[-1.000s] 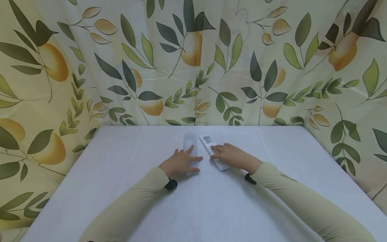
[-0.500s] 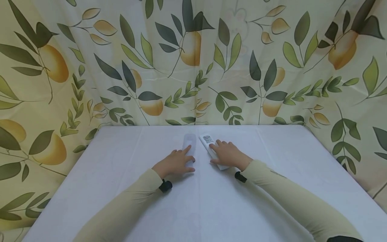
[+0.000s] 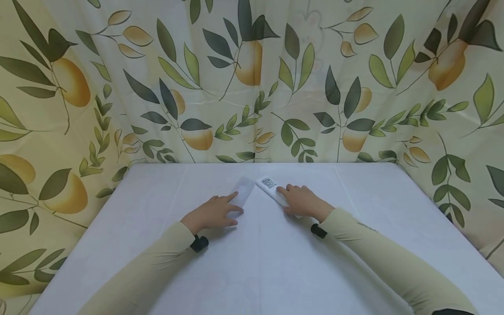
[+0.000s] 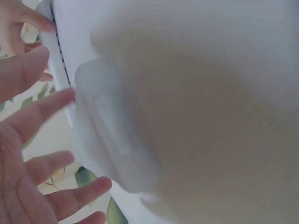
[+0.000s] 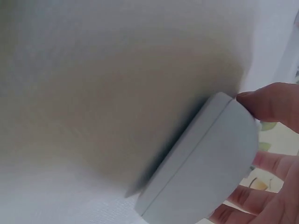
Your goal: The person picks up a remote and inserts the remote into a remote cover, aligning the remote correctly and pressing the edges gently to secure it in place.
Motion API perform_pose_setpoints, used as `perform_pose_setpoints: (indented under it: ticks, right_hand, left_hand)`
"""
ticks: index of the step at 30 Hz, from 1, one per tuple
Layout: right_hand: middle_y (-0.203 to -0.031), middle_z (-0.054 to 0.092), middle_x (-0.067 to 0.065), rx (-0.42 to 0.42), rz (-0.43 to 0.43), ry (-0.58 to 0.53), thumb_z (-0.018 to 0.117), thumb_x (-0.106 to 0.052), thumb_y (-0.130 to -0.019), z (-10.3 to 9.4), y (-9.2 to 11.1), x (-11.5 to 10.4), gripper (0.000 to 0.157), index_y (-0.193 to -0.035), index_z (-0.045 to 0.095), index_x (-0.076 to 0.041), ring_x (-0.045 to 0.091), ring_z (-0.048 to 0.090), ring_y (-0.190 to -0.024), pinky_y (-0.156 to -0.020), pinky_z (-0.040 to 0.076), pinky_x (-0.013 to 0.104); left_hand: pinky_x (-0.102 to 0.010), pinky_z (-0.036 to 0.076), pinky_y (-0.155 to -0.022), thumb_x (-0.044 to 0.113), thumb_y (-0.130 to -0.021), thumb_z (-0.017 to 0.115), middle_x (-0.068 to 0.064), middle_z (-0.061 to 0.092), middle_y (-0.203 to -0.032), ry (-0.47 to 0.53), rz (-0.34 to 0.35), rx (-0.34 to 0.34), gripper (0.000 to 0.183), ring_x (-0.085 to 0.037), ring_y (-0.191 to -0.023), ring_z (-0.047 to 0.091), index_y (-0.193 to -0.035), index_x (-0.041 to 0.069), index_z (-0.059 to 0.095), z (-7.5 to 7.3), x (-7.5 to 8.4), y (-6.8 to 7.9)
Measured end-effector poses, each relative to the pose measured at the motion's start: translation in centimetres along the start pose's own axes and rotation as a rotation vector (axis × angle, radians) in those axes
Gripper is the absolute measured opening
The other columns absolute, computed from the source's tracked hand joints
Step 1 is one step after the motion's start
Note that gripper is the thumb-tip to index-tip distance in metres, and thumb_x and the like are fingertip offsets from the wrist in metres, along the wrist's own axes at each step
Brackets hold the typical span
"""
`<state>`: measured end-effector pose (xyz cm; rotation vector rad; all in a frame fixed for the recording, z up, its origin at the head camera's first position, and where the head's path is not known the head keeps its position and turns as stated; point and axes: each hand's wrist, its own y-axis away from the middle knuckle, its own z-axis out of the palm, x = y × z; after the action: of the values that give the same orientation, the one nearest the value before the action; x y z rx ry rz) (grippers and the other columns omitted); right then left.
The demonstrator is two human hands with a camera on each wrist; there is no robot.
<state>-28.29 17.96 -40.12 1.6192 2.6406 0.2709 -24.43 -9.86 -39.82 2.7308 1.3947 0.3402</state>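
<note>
A translucent, long, round-ended cover (image 3: pixel 245 188) lies on the white-covered table, slanting up to the right. My left hand (image 3: pixel 210 213) rests at its near left side with fingers spread; in the left wrist view the fingertips touch or nearly touch the cover's edge (image 4: pixel 112 126). To the right, a white remote control (image 3: pixel 269 185) with a printed label at its far end slants the other way. My right hand (image 3: pixel 307 202) holds its near part, thumb on one side and fingers on the other, as the right wrist view shows on the remote's body (image 5: pixel 201 163). The hand hides its near end.
The white cloth-covered table (image 3: pixel 252 271) ends at a straight back edge just beyond the two things. Behind it hangs a curtain (image 3: pixel 252 109) printed with leaves and fruit. Dark wrist straps sit below both hands.
My left hand has moved left and nearer, and the translucent cover has turned from straight to slanted. The remote control has turned slightly, its far end shifting left; the right hand has shifted a little.
</note>
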Motion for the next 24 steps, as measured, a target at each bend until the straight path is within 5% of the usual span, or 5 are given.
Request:
perform_pose_setpoints:
  ticks: [6, 13, 24]
  right_hand:
    - [-0.120, 0.057, 0.019, -0.003, 0.023, 0.002, 0.062, -0.038, -0.086, -0.6, 0.1, 0.0, 0.068, -0.138, 0.038, -0.002, 0.030, 0.057, -0.102, -0.087, 0.045, 0.049]
    - [-0.112, 0.060, 0.019, 0.014, 0.026, 0.036, 0.060, -0.046, -0.086, -0.5, -0.8, -0.1, 0.070, -0.132, 0.044, 0.004, 0.028, 0.059, -0.095, -0.082, 0.047, 0.047]
    - [-0.110, 0.060, 0.019, -0.011, 0.070, 0.010, 0.060, -0.045, -0.086, -0.2, -1.9, 0.0, 0.065, -0.126, 0.049, 0.005, 0.026, 0.057, -0.086, -0.082, 0.049, 0.045]
  left_hand:
    - [-0.053, 0.032, -0.107, 0.045, -0.090, 0.056, -0.017, 0.037, -0.148, -0.093, -0.101, 0.082, 0.067, -0.032, -0.132, 0.043, -0.146, 0.016, 0.034, 0.4, 0.3, -1.3]
    - [-0.046, 0.038, -0.096, 0.059, -0.087, 0.052, -0.017, 0.057, -0.115, -0.236, -0.289, 0.155, 0.073, -0.033, -0.106, 0.054, -0.125, -0.003, 0.051, 0.4, 1.0, -3.2]
    - [-0.041, 0.042, -0.085, 0.056, -0.079, 0.062, -0.014, 0.059, -0.095, -0.200, -0.385, 0.093, 0.061, -0.028, -0.093, 0.055, -0.102, -0.001, 0.061, 0.7, 1.5, -4.2]
